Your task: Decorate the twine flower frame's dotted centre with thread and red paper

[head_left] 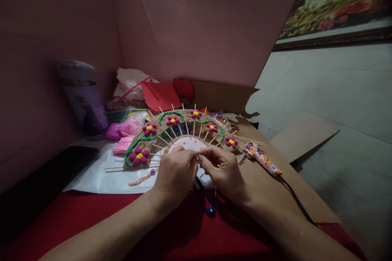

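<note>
A half-round woven twine fan (180,124) lies on white paper, built on several wooden sticks and decorated with pink clay flowers and green cord. My left hand (175,173) and my right hand (223,169) meet just below its pale pink centre (190,143), fingertips pinched together over something too small to name. Blue-handled scissors (208,206) lie under my hands on the red cloth. A glue gun (262,158) with a dotted pattern rests to the right of my right hand.
A purple printed tumbler (84,98) stands at the back left. Pink clay lumps (122,130), red paper (161,94) and cardboard (220,96) crowd the back. A pink board (199,20) walls the rear. The glue gun's black cord (295,200) trails right across brown cardboard.
</note>
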The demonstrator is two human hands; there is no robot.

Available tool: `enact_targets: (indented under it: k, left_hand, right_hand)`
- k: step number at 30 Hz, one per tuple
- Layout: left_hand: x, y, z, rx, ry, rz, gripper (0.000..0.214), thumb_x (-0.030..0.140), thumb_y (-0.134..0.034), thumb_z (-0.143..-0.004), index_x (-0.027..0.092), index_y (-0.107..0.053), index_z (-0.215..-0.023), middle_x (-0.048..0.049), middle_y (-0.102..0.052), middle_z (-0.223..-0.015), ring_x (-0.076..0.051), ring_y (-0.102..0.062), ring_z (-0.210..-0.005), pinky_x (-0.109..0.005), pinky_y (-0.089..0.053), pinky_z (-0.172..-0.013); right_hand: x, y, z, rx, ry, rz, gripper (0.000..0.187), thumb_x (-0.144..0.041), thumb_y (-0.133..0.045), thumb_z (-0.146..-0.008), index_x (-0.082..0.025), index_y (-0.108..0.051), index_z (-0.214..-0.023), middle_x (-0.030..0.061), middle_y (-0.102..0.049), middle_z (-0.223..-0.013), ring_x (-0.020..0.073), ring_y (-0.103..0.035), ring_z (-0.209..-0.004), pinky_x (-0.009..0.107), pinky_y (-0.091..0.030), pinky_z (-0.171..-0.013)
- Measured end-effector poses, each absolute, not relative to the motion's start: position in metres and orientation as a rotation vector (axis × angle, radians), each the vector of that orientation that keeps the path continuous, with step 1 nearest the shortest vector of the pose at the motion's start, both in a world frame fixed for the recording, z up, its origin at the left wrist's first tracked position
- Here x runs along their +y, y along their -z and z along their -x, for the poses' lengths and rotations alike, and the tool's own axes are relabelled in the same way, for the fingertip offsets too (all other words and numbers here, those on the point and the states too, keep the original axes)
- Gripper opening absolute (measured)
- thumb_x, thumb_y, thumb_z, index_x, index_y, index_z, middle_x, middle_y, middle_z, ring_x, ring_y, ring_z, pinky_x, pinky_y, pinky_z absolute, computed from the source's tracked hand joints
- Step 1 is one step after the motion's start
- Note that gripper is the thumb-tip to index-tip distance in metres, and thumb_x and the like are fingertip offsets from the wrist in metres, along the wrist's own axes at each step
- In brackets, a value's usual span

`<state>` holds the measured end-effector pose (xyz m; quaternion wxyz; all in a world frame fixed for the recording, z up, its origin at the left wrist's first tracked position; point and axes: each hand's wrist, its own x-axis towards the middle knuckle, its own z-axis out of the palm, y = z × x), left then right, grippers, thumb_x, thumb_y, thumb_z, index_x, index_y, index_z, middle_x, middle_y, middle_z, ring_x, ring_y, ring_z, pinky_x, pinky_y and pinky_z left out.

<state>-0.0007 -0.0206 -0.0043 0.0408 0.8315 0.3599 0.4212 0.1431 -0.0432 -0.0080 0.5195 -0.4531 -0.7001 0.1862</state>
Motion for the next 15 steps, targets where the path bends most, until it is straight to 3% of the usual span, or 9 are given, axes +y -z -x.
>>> enact_targets:
  k: [15]
  left_hand:
    - [-0.0159, 0.0066, 0.0037, 1.072, -1.381, -2.369, 0.015, 0.012, -0.055, -0.078, 0.016, -0.069, -0.077, -0.0063, -0.070, -0.074, -0.019, -0.063, -0.069, -0.030, -0.048, -0.063]
  right_hand:
    - [-0.0431, 0.0086, -0.1431, -1.684, -0.436, 1.070, 0.012, -0.018, -0.054, -0.083, -0.017, -0.065, -0.088, -0.0006, -0.060, -0.067, 0.0103, -0.052, -0.057, 0.021, -0.043, -0.052]
